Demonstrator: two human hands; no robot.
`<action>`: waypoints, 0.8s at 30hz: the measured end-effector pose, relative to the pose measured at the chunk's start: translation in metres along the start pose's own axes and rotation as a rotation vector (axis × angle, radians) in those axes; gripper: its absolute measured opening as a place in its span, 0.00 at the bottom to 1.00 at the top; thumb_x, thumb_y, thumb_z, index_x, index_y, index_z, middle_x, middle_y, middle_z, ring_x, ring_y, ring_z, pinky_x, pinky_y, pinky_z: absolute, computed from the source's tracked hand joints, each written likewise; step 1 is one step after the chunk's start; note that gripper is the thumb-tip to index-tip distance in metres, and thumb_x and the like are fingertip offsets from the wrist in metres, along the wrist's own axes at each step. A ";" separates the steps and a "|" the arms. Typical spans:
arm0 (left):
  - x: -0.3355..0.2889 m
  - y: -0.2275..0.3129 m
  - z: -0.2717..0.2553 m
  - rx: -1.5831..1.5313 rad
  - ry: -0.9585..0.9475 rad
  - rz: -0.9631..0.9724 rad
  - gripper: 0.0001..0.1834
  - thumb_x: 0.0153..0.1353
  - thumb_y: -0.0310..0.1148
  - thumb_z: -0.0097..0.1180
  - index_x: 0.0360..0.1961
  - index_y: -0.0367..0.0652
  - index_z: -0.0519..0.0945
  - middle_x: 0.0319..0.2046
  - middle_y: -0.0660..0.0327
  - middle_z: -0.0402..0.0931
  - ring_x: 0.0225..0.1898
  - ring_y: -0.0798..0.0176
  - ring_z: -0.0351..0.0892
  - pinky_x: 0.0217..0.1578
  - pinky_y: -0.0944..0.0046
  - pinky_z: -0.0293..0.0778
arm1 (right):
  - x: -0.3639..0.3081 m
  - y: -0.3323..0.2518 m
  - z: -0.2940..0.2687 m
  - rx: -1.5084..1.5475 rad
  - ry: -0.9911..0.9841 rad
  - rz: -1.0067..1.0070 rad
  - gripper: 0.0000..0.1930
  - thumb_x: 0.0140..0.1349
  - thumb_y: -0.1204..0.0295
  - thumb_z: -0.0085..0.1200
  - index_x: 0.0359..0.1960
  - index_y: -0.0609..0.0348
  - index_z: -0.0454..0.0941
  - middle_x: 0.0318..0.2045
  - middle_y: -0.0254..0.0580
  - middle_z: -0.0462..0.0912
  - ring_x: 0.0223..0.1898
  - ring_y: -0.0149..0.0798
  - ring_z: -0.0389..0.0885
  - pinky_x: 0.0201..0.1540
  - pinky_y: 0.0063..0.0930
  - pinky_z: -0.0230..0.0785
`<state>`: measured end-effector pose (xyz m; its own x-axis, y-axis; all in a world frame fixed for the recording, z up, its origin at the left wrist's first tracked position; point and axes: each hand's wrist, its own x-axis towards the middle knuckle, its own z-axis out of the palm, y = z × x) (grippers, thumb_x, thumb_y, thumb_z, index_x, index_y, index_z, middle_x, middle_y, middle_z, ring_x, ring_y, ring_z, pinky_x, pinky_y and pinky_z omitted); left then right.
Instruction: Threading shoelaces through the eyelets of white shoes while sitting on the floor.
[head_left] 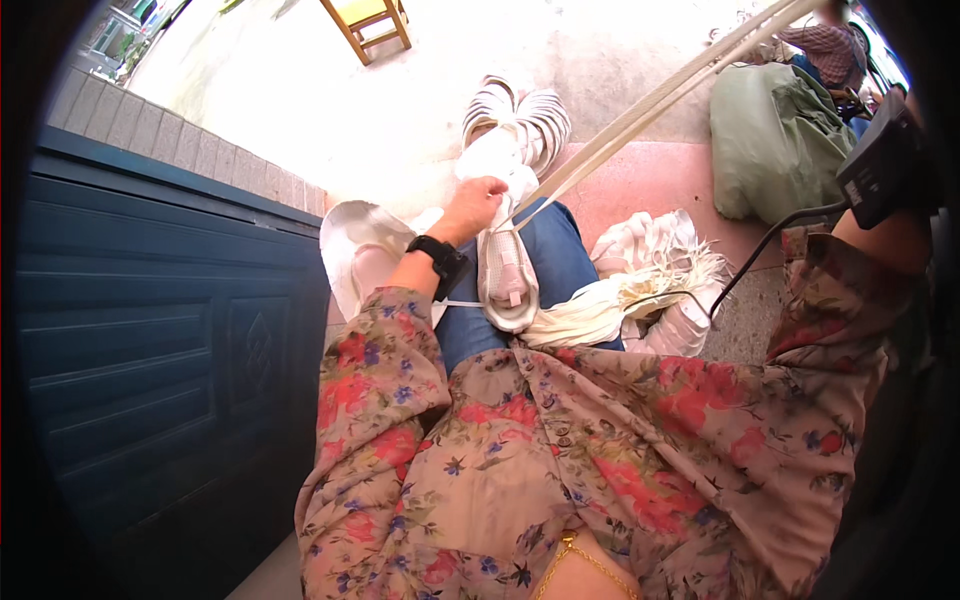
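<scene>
A white shoe lies across my jeans-clad lap, its opening facing up and its heel toward me. My left hand, a black watch on its wrist, is closed at the shoe's front part; the exact grip of the fingers is partly hidden. From the shoe, long cream laces run taut to the upper right and leave the picture. My right forearm reaches out to the right, with a black device at its wrist; the hand itself cannot be seen. A bundle of loose cream laces rests on my right thigh.
Nested white shoes lie ahead on the floor. More white shoes are on my right, another white piece on my left. A blue panelled door stands left, a green sack right. A wooden stool and a person are farther off.
</scene>
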<state>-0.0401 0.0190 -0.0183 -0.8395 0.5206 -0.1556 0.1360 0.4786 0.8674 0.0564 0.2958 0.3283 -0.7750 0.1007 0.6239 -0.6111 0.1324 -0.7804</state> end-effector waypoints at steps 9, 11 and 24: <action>-0.053 -0.001 -0.008 0.609 0.017 0.014 0.08 0.51 0.30 0.50 0.27 0.37 0.78 0.25 0.46 0.75 0.30 0.44 0.75 0.33 0.53 0.71 | -0.006 -0.001 -0.005 -0.066 -0.055 0.042 0.16 0.63 0.62 0.42 0.42 0.63 0.68 0.23 0.35 0.71 0.26 0.30 0.71 0.35 0.28 0.67; -0.053 0.004 0.004 0.639 0.025 0.008 0.08 0.51 0.30 0.50 0.26 0.37 0.78 0.25 0.46 0.75 0.30 0.44 0.75 0.33 0.53 0.71 | -0.006 -0.003 -0.007 -0.091 -0.064 0.048 0.16 0.63 0.62 0.42 0.42 0.63 0.68 0.23 0.35 0.71 0.26 0.31 0.71 0.35 0.28 0.67; -0.043 0.003 0.017 0.631 0.176 0.060 0.04 0.47 0.27 0.50 0.22 0.36 0.74 0.23 0.46 0.75 0.29 0.45 0.76 0.32 0.53 0.72 | -0.176 0.220 0.095 -0.400 -0.825 0.372 0.10 0.56 0.68 0.47 0.32 0.59 0.77 0.26 0.52 0.78 0.24 0.48 0.77 0.32 0.37 0.69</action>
<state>0.0049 0.0101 -0.0175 -0.8870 0.4616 0.0109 0.4229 0.8027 0.4206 0.0436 0.2132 0.0430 -0.8687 -0.4953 -0.0008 -0.3245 0.5704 -0.7545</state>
